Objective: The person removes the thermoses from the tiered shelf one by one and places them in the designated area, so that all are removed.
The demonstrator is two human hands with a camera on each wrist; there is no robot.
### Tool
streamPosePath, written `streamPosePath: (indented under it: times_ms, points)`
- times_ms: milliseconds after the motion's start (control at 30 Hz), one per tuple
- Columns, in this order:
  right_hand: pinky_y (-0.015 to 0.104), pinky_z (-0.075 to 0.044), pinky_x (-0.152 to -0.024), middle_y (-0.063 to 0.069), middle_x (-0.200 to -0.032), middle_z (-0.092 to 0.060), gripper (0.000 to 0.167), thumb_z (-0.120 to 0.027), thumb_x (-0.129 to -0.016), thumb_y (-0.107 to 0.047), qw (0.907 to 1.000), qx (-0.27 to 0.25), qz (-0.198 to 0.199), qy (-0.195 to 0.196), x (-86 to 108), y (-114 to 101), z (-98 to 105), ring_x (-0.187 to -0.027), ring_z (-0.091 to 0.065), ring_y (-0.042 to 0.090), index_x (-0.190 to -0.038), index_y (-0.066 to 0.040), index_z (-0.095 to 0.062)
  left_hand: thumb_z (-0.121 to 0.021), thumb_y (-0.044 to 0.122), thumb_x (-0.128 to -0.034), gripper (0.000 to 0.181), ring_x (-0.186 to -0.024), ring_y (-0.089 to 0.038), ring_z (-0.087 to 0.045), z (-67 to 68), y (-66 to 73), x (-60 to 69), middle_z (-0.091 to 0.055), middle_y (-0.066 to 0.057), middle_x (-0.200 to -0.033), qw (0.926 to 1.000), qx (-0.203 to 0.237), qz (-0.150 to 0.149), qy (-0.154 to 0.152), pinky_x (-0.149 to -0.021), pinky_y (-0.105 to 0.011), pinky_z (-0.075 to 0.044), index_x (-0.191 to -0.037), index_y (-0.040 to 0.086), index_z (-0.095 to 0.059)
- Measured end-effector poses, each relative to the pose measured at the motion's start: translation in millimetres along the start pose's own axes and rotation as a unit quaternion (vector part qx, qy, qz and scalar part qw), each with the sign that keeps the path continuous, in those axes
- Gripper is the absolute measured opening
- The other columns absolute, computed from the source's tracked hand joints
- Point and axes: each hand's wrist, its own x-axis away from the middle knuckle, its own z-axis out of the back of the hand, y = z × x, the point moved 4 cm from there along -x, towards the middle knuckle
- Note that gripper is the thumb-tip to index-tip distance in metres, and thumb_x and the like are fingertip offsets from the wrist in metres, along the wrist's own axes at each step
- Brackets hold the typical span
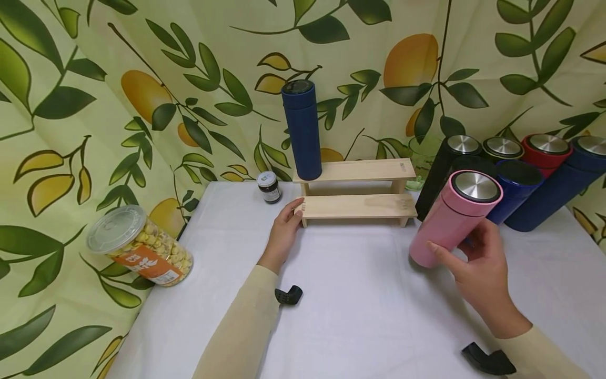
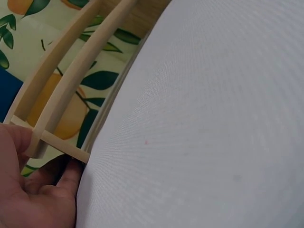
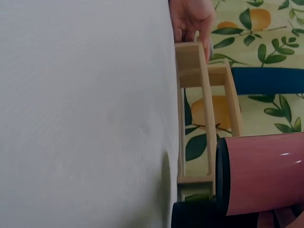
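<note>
My right hand grips a pink thermos with a steel-topped lid, thumb on the near side. In the right wrist view the base of this pink thermos is off the white cloth. My left hand holds the left end of a two-step wooden rack. In the left wrist view the thumb of that hand lies against the rack's end, with fingers around the lower part. A tall dark blue thermos stands upright on the left of the rack's upper step.
Right of the rack stand several thermoses: black, red, blue and dark blue. Behind is a green glass. A small jar stands left of the rack. A snack tub stands at the left edge.
</note>
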Motion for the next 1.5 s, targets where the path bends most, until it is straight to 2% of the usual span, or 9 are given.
streamPosePath:
  times_ms: [167,367,467,600,733,900,1000,1233,1500]
  points:
    - [0.016,-0.052,-0.101,0.007,-0.143,-0.055,0.098,-0.079,-0.071,0.034,0.9978,0.061,-0.003,0.025,3.6,1,15,-0.122,-0.060,0.022,-0.156,-0.002,-0.047,-0.051,0.010,-0.1156,0.042,-0.148,-0.027,-0.049,-0.2,-1.6,0.2,-0.045,-0.014,-0.167,1.0000,0.003,0.000,-0.002,-0.118,-0.039,-0.046,-0.157,0.010,-0.058]
    - [0.015,-0.050,-0.102,0.002,-0.143,-0.055,0.098,-0.081,-0.071,0.031,0.9937,0.093,-0.015,0.061,7.0,4,30,-0.124,-0.058,0.020,-0.156,-0.005,-0.047,-0.050,0.009,-0.1160,0.042,-0.149,-0.026,-0.047,-0.9,-0.4,0.7,-0.043,-0.013,-0.168,1.0000,0.004,0.001,0.000,-0.118,-0.035,-0.045,-0.157,0.010,-0.058]
    - [0.016,-0.051,-0.103,0.005,-0.144,-0.055,0.096,-0.080,-0.071,0.031,0.9937,0.084,0.001,0.074,6.9,4,37,-0.123,-0.058,0.021,-0.155,-0.002,-0.048,-0.050,0.009,-0.1159,0.042,-0.150,-0.026,-0.047,-1.2,-0.1,1.0,-0.042,-0.012,-0.169,1.0000,0.007,0.002,0.000,-0.118,-0.035,-0.045,-0.158,0.011,-0.058]
    - [0.017,-0.052,-0.101,0.013,-0.142,-0.055,0.089,-0.078,-0.071,0.030,0.9942,0.037,0.031,0.097,5.6,4,44,-0.120,-0.058,0.023,-0.151,0.005,-0.050,-0.051,0.009,-0.1157,0.043,-0.150,-0.026,-0.046,-1.4,-0.5,0.9,-0.041,-0.011,-0.169,1.0000,0.006,0.005,0.001,-0.118,-0.035,-0.045,-0.158,0.012,-0.058]
    - [0.018,-0.051,-0.100,0.014,-0.143,-0.055,0.084,-0.079,-0.073,0.025,0.9922,0.024,0.055,0.109,5.2,4,51,-0.119,-0.058,0.023,-0.150,0.005,-0.051,-0.051,0.010,-0.1161,0.042,-0.150,-0.024,-0.046,-1.4,0.2,1.0,-0.040,-0.010,-0.170,1.0000,0.002,0.005,-0.001,-0.118,-0.035,-0.045,-0.158,0.012,-0.057]
    - [0.019,-0.049,-0.103,0.007,-0.143,-0.058,0.081,-0.082,-0.075,0.018,0.9877,0.050,0.064,0.133,5.3,7,57,-0.119,-0.059,0.021,-0.149,0.006,-0.050,-0.049,0.010,-0.1167,0.042,-0.151,-0.024,-0.045,-1.0,1.8,1.6,-0.040,-0.009,-0.170,1.0000,0.002,-0.001,-0.005,-0.118,-0.035,-0.045,-0.158,0.010,-0.056]
    - [0.020,-0.047,-0.105,0.001,-0.144,-0.058,0.080,-0.083,-0.079,0.012,0.9845,0.078,0.062,0.144,5.8,8,61,-0.121,-0.058,0.019,-0.151,0.004,-0.049,-0.050,0.010,-0.1166,0.043,-0.151,-0.025,-0.045,-0.6,2.3,2.1,-0.040,-0.008,-0.171,1.0000,0.003,-0.001,-0.005,-0.118,-0.035,-0.045,-0.159,0.010,-0.056]
    - [0.021,-0.047,-0.104,0.004,-0.142,-0.059,0.078,-0.083,-0.077,0.010,0.9794,0.057,0.069,0.181,4.8,13,71,-0.120,-0.060,0.018,-0.148,0.005,-0.051,-0.050,0.009,-0.1163,0.043,-0.152,-0.025,-0.043,-0.6,1.8,1.8,-0.039,-0.008,-0.171,1.0000,0.004,-0.002,-0.006,-0.119,-0.036,-0.044,-0.159,0.010,-0.056]
    - [0.021,-0.046,-0.099,0.004,-0.139,-0.060,0.074,-0.084,-0.077,0.007,0.9717,0.061,0.074,0.216,4.3,18,82,-0.116,-0.061,0.015,-0.145,0.006,-0.052,-0.050,0.009,-0.1165,0.043,-0.152,-0.025,-0.044,-0.5,2.8,2.0,-0.039,-0.009,-0.171,1.0000,0.001,-0.001,-0.006,-0.118,-0.036,-0.045,-0.159,0.010,-0.056]
